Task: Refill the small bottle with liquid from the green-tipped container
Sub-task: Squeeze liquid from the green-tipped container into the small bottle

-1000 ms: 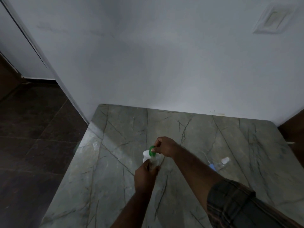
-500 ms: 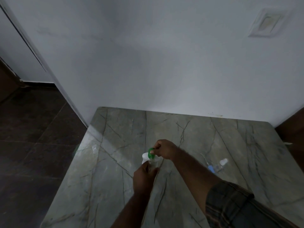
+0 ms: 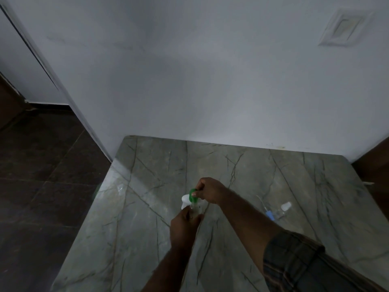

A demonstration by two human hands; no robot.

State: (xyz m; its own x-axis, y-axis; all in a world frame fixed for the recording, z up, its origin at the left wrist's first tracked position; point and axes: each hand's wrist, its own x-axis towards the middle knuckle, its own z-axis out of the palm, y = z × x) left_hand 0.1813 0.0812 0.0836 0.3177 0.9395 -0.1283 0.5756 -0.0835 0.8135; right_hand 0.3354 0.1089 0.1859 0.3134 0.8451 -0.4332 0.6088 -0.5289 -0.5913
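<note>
Right grip: we note the right hand [image 3: 210, 189] curled, thumb and fingers pinching the green tip [image 3: 192, 196] of a white container [image 3: 185, 200]. The white body shows just left of and below the green part. How it is tilted we cannot tell.

Left grip: the left hand [image 3: 184, 227] is wrapped round the small bottle [image 3: 195, 209] from below. Only the bottle's clear upper part shows above the fingers. The container sits directly over the bottle, touching or very nearly touching its top. The mouth itself is too small and dim to read, and we cannot see any liquid.

Position: both hands and both vessels are held over the middle of the counter [image 3: 147, 239], somewhat nearer its left edge than its right. The counter is grey-green stone with dark veins.

Surroundings: toward the right edge lies a second clear bottle with a pale cap [image 3: 283, 209], on its side. A small blue piece [image 3: 270, 216] lies just beside it and a thin tube [image 3: 260, 200] runs up from there. Near the left edge a small clear scrap [image 3: 120, 188] lies on the stone, well apart from the hands.

The right forearm ends in a dark checked sleeve [image 3: 305, 262]. The counter's far edge meets a pale wall [image 3: 210, 81] bearing a square plate [image 3: 345, 28] high on the right. Dark floor [image 3: 42, 175] lies beyond the left edge. Light is low throughout.
</note>
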